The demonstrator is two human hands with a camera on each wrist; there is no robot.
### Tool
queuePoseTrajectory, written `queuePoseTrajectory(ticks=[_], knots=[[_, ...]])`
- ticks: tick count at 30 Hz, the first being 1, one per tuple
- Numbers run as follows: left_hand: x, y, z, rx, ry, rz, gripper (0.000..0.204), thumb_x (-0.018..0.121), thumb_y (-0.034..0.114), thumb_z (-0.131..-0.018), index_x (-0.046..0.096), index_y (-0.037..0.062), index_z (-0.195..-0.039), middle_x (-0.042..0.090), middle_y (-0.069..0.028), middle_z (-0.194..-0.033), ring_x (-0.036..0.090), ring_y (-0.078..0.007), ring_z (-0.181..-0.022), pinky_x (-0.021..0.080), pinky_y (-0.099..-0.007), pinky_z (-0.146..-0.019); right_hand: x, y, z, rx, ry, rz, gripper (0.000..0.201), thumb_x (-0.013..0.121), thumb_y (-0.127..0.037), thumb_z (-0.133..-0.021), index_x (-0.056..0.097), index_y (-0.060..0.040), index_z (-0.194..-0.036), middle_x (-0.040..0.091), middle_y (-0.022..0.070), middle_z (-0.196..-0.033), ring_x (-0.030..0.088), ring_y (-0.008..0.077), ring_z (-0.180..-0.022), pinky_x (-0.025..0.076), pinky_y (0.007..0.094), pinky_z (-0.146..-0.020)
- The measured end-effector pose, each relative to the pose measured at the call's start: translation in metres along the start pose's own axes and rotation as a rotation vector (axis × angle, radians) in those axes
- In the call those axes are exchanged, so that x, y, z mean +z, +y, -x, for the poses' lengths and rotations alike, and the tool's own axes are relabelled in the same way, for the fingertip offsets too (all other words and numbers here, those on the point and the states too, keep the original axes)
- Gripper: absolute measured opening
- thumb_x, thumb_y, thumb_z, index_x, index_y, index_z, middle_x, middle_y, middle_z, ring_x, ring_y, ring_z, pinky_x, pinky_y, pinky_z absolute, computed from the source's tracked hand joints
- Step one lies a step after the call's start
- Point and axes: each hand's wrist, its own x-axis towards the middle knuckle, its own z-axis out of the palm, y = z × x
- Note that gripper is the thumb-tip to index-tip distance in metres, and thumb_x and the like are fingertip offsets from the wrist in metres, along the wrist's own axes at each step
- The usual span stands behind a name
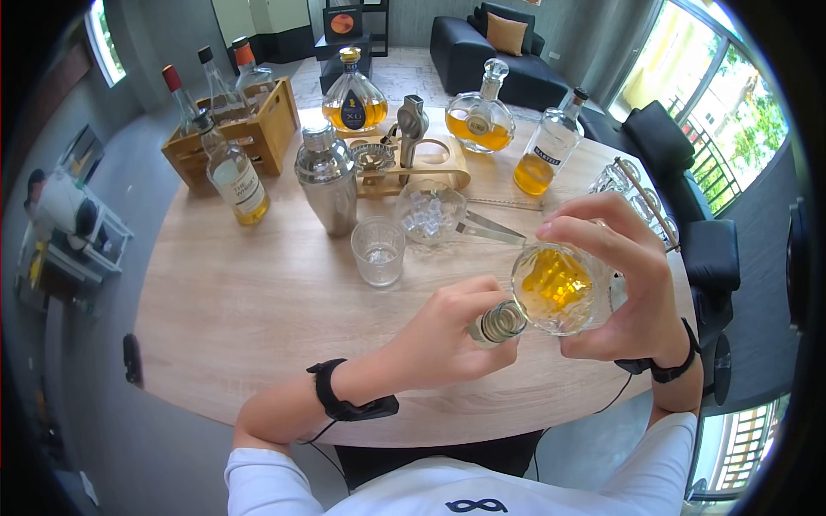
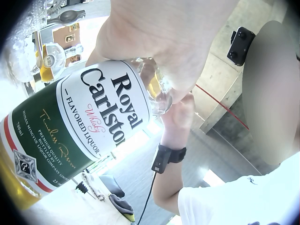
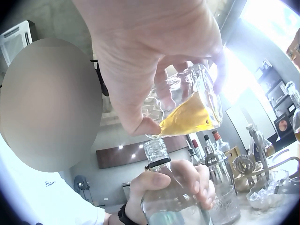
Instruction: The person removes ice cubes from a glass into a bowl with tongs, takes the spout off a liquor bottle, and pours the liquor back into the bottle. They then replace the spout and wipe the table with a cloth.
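Observation:
My left hand (image 1: 443, 340) grips the neck of a whisky bottle (image 1: 498, 323), whose uncapped mouth faces up. The left wrist view shows its green and white label (image 2: 93, 122) under that hand (image 2: 164, 37). My right hand (image 1: 632, 288) holds a cut-glass tumbler (image 1: 555, 288) of amber liquid, tilted with its rim against the bottle's mouth. In the right wrist view the tumbler (image 3: 187, 105) leans down over the bottle neck (image 3: 157, 152), with the liquid pooled at its lower edge. Both are held above the wooden table (image 1: 258, 318) near its front edge.
Behind the hands stand an empty glass (image 1: 377, 249), a steel shaker (image 1: 329, 176), an ice bowl (image 1: 430, 211) with tongs (image 1: 489, 229), and a wooden tool rack (image 1: 404, 163). Further back are decanters (image 1: 354, 99), a bottle (image 1: 546, 146) and a bottle crate (image 1: 237, 129).

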Motion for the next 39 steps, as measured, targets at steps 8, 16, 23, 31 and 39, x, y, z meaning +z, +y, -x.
queuePoseTrajectory(ticks=[8, 16, 23, 31, 39], knots=[[0.0, 0.002, 0.0, -0.008, -0.002, 0.0, 0.019, 0.078, 0.015, -0.089, 0.073, 0.0006, -0.1, 0.066, -0.0116, -0.091, 0.063, -0.0245, -0.079, 0.05, -0.0366, -0.072, -0.003, -0.003, -0.005, -0.02, -0.023, 0.044, 0.08, 0.087, -0.014, -0.049, 0.076, -0.0091, -0.128, 0.066, 0.0131, -0.123, 0.067, 0.0302, -0.112, 0.056, 0.0402, -0.096], [0.001, 0.001, 0.0, -0.04, -0.004, 0.033, 0.026, 0.075, 0.012, -0.084, 0.073, 0.0006, -0.107, 0.065, -0.0147, -0.097, 0.066, -0.0321, -0.087, 0.053, -0.0411, -0.079, -0.006, -0.008, -0.01, -0.043, -0.042, 0.101, 0.078, 0.09, -0.014, -0.047, 0.076, -0.0056, -0.123, 0.067, 0.0142, -0.121, 0.07, 0.0304, -0.109, 0.056, 0.0389, -0.094], [-0.002, 0.003, 0.0, -0.035, -0.036, -0.005, 0.027, 0.076, 0.012, -0.083, 0.073, 0.0003, -0.107, 0.065, -0.0145, -0.097, 0.066, -0.0318, -0.087, 0.053, -0.0409, -0.079, -0.006, -0.01, -0.012, -0.065, -0.045, 0.15, 0.077, 0.091, -0.014, -0.047, 0.077, -0.006, -0.122, 0.067, 0.0141, -0.121, 0.07, 0.0305, -0.108, 0.056, 0.0399, -0.094], [0.0, 0.003, 0.0, -0.05, -0.02, 0.033, 0.028, 0.076, 0.012, -0.084, 0.073, -0.0002, -0.108, 0.066, -0.0143, -0.1, 0.067, -0.0307, -0.089, 0.054, -0.0399, -0.082, -0.006, -0.014, -0.012, -0.048, -0.031, 0.149, 0.079, 0.09, -0.015, -0.043, 0.078, -0.009, -0.12, 0.067, 0.0132, -0.121, 0.069, 0.0303, -0.108, 0.055, 0.0402, -0.093], [-0.001, 0.003, 0.0, -0.027, -0.024, 0.025, 0.028, 0.076, 0.012, -0.083, 0.073, -0.0001, -0.108, 0.066, -0.0141, -0.1, 0.067, -0.0307, -0.089, 0.054, -0.0402, -0.081, -0.006, -0.016, -0.012, -0.051, -0.028, 0.198, 0.08, 0.09, -0.015, -0.041, 0.079, -0.0118, -0.119, 0.068, 0.0115, -0.121, 0.067, 0.0297, -0.109, 0.054, 0.0415, -0.093]])
